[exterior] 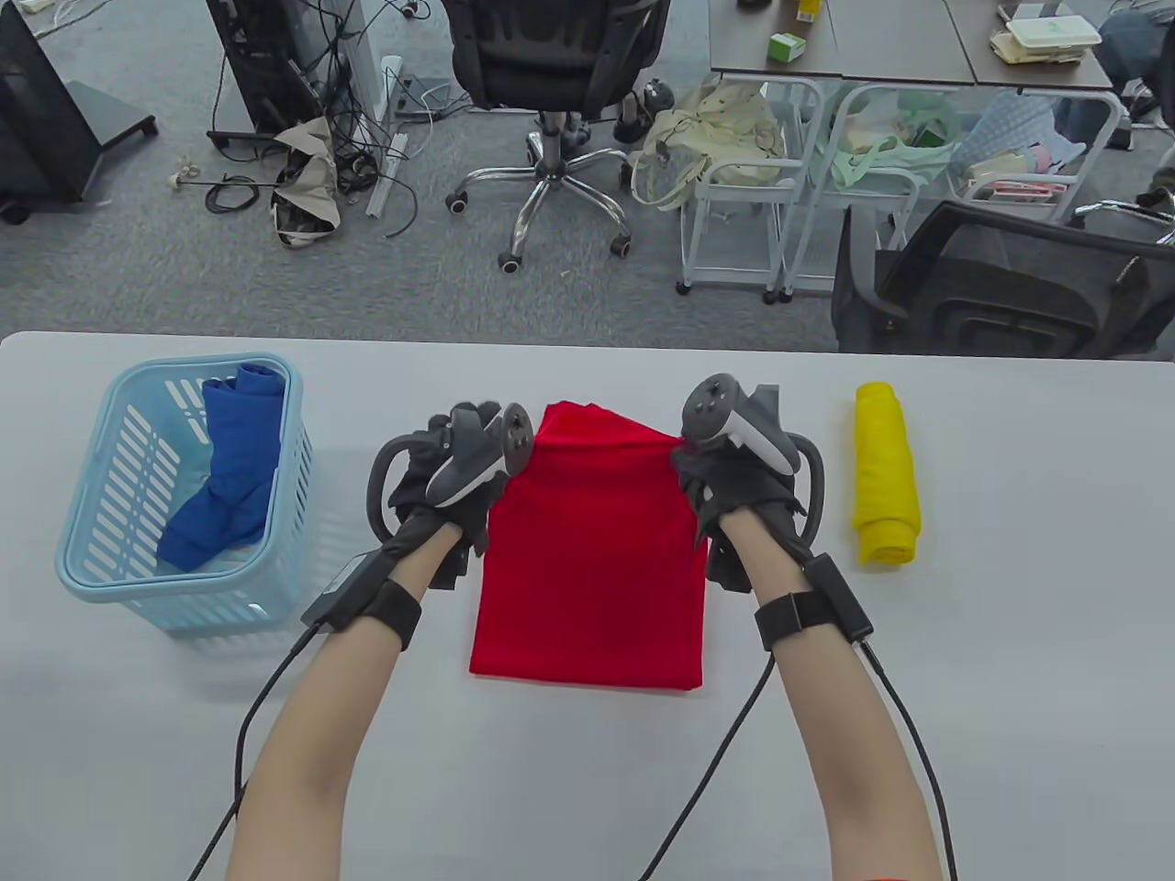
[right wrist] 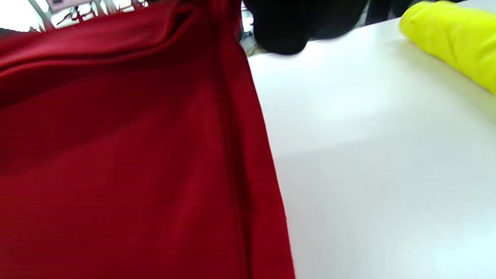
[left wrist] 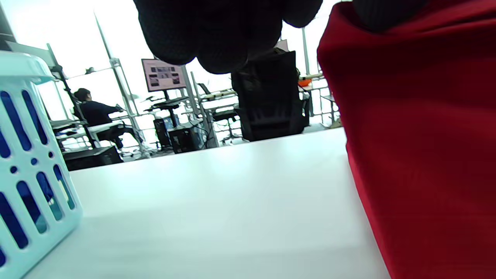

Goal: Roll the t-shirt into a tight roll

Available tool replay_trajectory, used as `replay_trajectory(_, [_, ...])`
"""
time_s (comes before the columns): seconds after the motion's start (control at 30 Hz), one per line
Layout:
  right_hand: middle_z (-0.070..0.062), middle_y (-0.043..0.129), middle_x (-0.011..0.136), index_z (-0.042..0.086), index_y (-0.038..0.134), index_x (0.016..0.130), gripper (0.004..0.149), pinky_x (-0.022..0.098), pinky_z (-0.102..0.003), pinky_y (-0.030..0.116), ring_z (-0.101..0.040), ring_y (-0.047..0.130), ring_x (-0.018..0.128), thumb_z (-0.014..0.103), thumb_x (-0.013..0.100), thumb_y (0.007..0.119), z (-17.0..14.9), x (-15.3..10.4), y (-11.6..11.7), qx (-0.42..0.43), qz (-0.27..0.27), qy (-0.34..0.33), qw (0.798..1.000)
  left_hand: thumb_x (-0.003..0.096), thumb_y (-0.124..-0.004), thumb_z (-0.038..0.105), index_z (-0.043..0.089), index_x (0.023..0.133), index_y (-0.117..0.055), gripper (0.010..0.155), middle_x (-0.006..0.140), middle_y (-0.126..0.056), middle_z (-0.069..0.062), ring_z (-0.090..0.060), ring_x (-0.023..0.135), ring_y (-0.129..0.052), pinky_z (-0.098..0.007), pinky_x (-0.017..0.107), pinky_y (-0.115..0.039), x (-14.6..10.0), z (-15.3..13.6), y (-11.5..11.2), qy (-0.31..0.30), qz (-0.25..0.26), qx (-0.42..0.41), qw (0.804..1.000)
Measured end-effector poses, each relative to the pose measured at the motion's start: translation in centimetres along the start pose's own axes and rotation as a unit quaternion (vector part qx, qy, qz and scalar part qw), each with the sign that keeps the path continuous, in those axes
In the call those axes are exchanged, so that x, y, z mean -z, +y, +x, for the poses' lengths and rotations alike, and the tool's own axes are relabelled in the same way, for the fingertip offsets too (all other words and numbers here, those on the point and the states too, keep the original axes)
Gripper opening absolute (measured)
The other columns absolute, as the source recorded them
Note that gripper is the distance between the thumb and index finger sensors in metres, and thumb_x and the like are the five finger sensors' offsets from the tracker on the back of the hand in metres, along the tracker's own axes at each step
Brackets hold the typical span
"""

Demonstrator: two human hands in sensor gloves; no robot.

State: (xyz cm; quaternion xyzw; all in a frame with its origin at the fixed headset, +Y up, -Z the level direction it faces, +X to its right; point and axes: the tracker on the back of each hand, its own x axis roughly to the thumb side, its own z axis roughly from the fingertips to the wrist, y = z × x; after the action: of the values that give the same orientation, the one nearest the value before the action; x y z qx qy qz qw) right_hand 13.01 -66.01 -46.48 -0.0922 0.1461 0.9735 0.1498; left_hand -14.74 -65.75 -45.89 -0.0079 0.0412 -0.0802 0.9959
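Observation:
A red t-shirt [exterior: 592, 551] lies folded into a long strip on the white table, its near end flat and its far end lifted off the surface. My left hand [exterior: 459, 477] grips the far left corner of the red t-shirt [left wrist: 418, 135], and my right hand [exterior: 725, 468] grips the far right corner. Both hands have curled fingers on the cloth. In the right wrist view the red t-shirt [right wrist: 128, 155] fills the left half, with a dark gloved fingertip [right wrist: 286, 27] at the top.
A light blue basket [exterior: 101, 541] holding a blue garment [exterior: 229, 468] stands on the table's left. A rolled yellow garment [exterior: 886, 473] lies to the right. The basket wall [left wrist: 27, 174] is close on my left. Office chairs and carts stand beyond the table.

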Motion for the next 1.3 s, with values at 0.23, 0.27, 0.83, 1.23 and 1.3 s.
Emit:
replay_trajectory(0.23, [-0.016, 0.029, 0.121, 0.021, 0.035, 0.116, 0.063, 0.073, -0.062, 0.045, -0.05, 0.038, 0.11, 0.046, 0.063, 0.058, -0.9, -2.5, 3.9, -0.099, 0.031, -0.059, 0.993, 0.0497, -0.055, 0.06, 0.036, 0.112, -0.046, 0.068, 0.12, -0.057, -0.004, -0.031, 0.106, -0.07, -0.047, 0.073, -0.071, -3.9, 1.5, -3.0, -0.132, -0.064, 0.003, 0.989])
replay_trajectory(0.27, [-0.015, 0.03, 0.121, 0.021, 0.035, 0.117, 0.063, 0.073, -0.062, 0.045, -0.05, 0.039, 0.111, 0.045, 0.063, 0.058, -0.9, -3.3, 5.2, -0.099, 0.07, -0.096, 0.988, 0.0494, -0.054, 0.06, 0.037, 0.112, -0.045, 0.068, 0.121, -0.056, -0.003, -0.031, 0.107, -0.069, -0.047, 0.073, -0.071, -4.8, 1.9, -4.2, -0.157, -0.086, 0.011, 0.984])
replay_trajectory(0.83, [-0.017, 0.005, 0.117, 0.022, 0.008, 0.115, 0.078, 0.074, -0.063, 0.036, -0.051, 0.011, 0.108, 0.052, 0.061, 0.056, -4.0, -14.2, 13.1, -0.19, 0.193, -0.197, 0.942, 0.0458, -0.036, 0.066, 0.041, 0.11, -0.008, 0.074, 0.122, -0.007, -0.003, -0.033, 0.115, -0.02, -0.06, 0.083, -0.042, -16.8, 0.1, -11.9, -0.283, -0.243, 0.037, 0.927])
replay_trajectory(1.23, [-0.018, 0.038, 0.115, 0.019, 0.046, 0.11, 0.07, 0.071, -0.058, 0.051, -0.041, 0.058, 0.101, 0.044, 0.053, 0.079, -6.5, -18.9, 13.2, -0.203, 0.121, -0.253, 0.938, 0.0463, -0.062, 0.06, 0.033, 0.109, -0.044, 0.071, 0.121, -0.039, -0.009, -0.032, 0.109, -0.056, -0.052, 0.081, -0.056, -20.4, -1.9, -9.9, -0.31, -0.133, -0.093, 0.937])
replay_trajectory(1.3, [-0.015, 0.042, 0.113, 0.021, 0.05, 0.108, 0.067, 0.071, -0.056, 0.053, -0.037, 0.062, 0.098, 0.043, 0.053, 0.081, -6.1, -18.9, 13.5, -0.225, 0.108, -0.261, 0.932, 0.0451, -0.065, 0.06, 0.034, 0.104, -0.051, 0.066, 0.116, -0.051, -0.003, -0.025, 0.101, -0.068, -0.048, 0.079, -0.062, -20.9, -1.4, -10.2, -0.323, -0.093, -0.027, 0.941])
